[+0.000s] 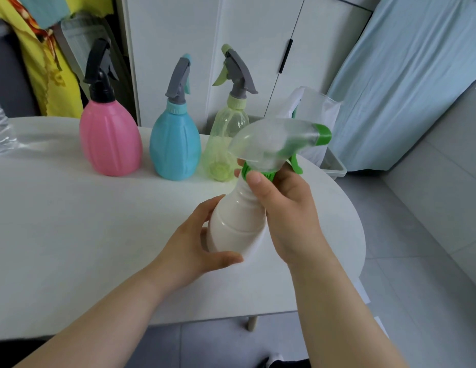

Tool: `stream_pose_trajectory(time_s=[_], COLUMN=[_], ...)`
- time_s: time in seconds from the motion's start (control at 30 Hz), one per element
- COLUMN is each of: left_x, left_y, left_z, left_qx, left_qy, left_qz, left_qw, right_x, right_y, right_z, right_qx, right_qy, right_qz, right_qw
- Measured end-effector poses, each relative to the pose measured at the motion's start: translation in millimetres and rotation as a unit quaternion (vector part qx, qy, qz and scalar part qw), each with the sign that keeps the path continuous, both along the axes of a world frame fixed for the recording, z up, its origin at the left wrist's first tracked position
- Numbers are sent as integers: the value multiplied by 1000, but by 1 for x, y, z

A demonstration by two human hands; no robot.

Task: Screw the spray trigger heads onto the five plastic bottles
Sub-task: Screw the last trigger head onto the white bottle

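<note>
Grip of left hand point(197, 245) closed around lower body of white bottle point(236, 227), thumb across its front near the base, fingers wrapped behind and out of sight. Grip of right hand point(287, 208) closed on green collar point(258, 174) at the neck of the white bottle: thumb pressed against the collar's front, remaining fingers curled around its far side. White bottle held tilted, clear of the desk point(72, 235), above the desk's right part. Translucent trigger head point(276, 144) sits on top of the white bottle, with green nozzle tip point(323, 134) pointing right; blurred, so thread seating cannot be judged. Count of bottles in view: four. Three stand upright in a row on the desk behind and left of the white bottle, each with a trigger head already on: pink bottle point(110, 139) farthest left with a black head, blue bottle point(175, 144) in the middle with a grey and teal head, clear yellow-green bottle point(223, 144) nearest the white bottle with a grey and pale green head. Fifth bottle not seen. White cabinet point(231, 49) stands behind the row.
</note>
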State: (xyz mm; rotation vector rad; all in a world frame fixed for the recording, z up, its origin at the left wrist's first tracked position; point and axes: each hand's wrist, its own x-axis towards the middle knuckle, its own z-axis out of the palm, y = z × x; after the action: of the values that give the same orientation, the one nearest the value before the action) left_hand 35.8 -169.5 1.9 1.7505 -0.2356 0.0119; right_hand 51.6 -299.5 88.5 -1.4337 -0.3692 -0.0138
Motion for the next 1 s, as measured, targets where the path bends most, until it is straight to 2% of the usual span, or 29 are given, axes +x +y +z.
stream_pose_trajectory(time_s=[0.17,0.23,0.37,0.5,0.63,0.8,0.87,1.0], left_x=[-3,-3,0,0,0,1,0,-4], left_y=[-3,-2,2,2,2,1,-2,-9], left_z=[-1,0,1,1,1,4,4,2], left_qx=[2,-5,-11,3,3,4,14,9], left_qy=[-11,-7,-11,-10,-6,10,8,-25], left_qz=[9,12,8,8,10,4,19,54], left_qw=[1000,1000,1000,1000,1000,1000,1000,998], right_x=[-2,-4,-7,-2,4,10,8,4], right_y=[18,19,8,4,10,3,5,18], right_z=[-7,-7,-5,-3,-5,4,1,-6], right_qx=[-11,-8,34,77,23,14,10,-6], right_qy=[-43,-35,-15,-12,-5,1,-11,-33], right_qz=[-158,-132,-5,-12,-76,37,9,-118], right_qw=[986,991,999,997,997,999,1000,992])
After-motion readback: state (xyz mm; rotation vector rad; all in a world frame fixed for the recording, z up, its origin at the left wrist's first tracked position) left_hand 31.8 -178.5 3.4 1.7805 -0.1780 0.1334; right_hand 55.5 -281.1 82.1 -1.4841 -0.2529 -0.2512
